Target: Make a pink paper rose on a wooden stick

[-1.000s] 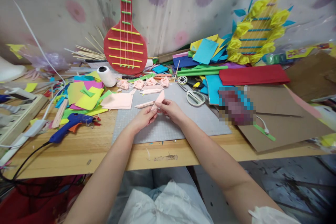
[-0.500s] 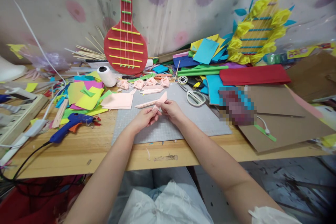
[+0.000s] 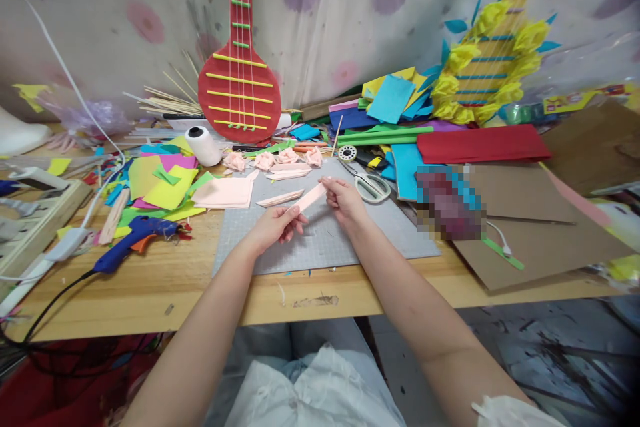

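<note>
A pale pink paper strip stretches between my hands above the grey cutting mat. My left hand pinches its lower end, and my right hand grips the upper end between thumb and fingers. Just behind the strip, a narrow bundle of pink pieces lies on the mat. Further back are more pink strips and several pink paper roses in a row. A stack of pink paper rests at the mat's left corner. Scissors lie beyond my right hand.
A blue glue gun lies left, its cord trailing over the table edge. A white thread spool stands near a red paper lute. Coloured paper scraps pile up at left. Brown cardboard and a pixelated object occupy the right.
My right hand has moved right and slightly up, away from my left hand. The pink strip now shows stretched out between them; before, the hands were close together.
</note>
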### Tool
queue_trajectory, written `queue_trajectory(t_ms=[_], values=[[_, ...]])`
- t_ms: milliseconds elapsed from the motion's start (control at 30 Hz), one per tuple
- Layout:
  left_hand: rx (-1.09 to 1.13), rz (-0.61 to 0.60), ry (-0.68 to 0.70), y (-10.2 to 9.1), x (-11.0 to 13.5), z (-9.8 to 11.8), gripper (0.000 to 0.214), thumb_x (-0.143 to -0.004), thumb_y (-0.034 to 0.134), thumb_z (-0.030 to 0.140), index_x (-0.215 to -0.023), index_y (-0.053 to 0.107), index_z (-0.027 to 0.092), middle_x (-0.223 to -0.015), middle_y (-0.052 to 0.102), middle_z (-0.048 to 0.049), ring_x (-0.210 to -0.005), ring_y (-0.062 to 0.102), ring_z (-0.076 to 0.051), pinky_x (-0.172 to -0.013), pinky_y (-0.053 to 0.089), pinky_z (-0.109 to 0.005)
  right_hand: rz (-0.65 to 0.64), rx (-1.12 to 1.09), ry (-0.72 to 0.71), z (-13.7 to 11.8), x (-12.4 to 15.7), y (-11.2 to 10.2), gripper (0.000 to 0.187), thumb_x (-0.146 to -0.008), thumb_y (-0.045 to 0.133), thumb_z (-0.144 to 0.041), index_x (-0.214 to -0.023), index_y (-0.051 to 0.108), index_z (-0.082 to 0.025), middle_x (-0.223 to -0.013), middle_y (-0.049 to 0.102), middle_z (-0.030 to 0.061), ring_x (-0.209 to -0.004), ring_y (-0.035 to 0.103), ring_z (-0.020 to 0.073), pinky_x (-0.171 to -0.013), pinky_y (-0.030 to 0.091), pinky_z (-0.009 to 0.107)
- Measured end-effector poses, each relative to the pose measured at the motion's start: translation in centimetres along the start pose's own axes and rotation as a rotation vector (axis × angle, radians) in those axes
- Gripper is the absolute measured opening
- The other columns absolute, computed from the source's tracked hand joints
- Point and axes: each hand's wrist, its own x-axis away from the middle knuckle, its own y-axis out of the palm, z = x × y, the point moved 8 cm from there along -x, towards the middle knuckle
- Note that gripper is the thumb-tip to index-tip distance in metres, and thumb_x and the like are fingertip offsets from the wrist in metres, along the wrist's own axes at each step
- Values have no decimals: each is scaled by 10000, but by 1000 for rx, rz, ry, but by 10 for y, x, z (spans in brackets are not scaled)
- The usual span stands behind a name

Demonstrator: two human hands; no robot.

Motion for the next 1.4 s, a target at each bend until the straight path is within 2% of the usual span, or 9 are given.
queue_trajectory(t_ms=[167,267,500,767,900,1033,1133,1300,1400], values=[[60,130,28,-11,1,0,378,-730,509,483,-712,596,116,-522,560,-1,-314,359,-34,-293,241,-176,36,167,-17,-3,-2,-10,294,-552,663,-434,-589,533,-173,-419,283,-87,-387,204,43,-388,137,221],[91,231,86,-22,3,4,366,-710,535,477,-664,582,118,-474,523,14,-293,333,-32,-281,223,-178,79,366,-113,-8,-1,-13,319,-578,638,-464,-534,510,-175,-436,332,-67,-424,258,57,-429,182,228],[78,541,203,-53,12,11,314,-721,528,430,-590,531,145,-407,421,59,-273,302,-36,-274,191,-187,87,642,-270,-5,-3,-1,324,-645,570,-482,-555,518,-174,-501,392,-46,-507,336,81,-502,233,230],[-42,753,229,-71,18,10,318,-750,483,428,-591,534,158,-405,416,58,-299,314,-53,-322,212,-201,105,719,-270,0,-5,6,347,-666,535,-506,-579,521,-170,-521,418,-43,-516,366,86,-522,255,225],[-230,896,386,-77,30,24,335,-796,428,413,-605,542,163,-458,427,40,-413,383,-70,-433,302,-201,110,746,-255,4,-9,7,354,-665,533,-513,-596,545,-166,-523,435,-42,-517,379,88,-511,253,220],[-463,999,507,-74,41,37,282,-832,383,358,-735,567,168,-651,550,5,-602,490,-94,-578,373,-207,116,772,-248,6,-12,8,354,-673,528,-512,-613,562,-165,-525,449,-43,-515,393,87,-511,262,215],[-609,984,613,-65,42,45,231,-834,381,284,-836,578,163,-829,594,-38,-794,534,-126,-729,415,-247,126,835,-240,4,-11,10,349,-686,519,-504,-622,573,-166,-535,476,-37,-526,415,91,-517,273,212],[-883,708,714,-36,24,46,257,-807,417,212,-994,589,171,-1040,589,-72,-1027,499,-164,-924,385,-330,149,1000,-194,0,-4,14,334,-714,497,-489,-653,601,-178,-589,547,-17,-564,460,103,-513,268,214],[-944,624,716,-27,18,41,302,-815,395,200,-1063,566,172,-1128,561,-78,-1107,464,-171,-963,372,-351,141,1063,-129,1,-8,16,339,-713,497,-496,-667,620,-182,-625,582,-6,-578,483,110,-519,281,217]])
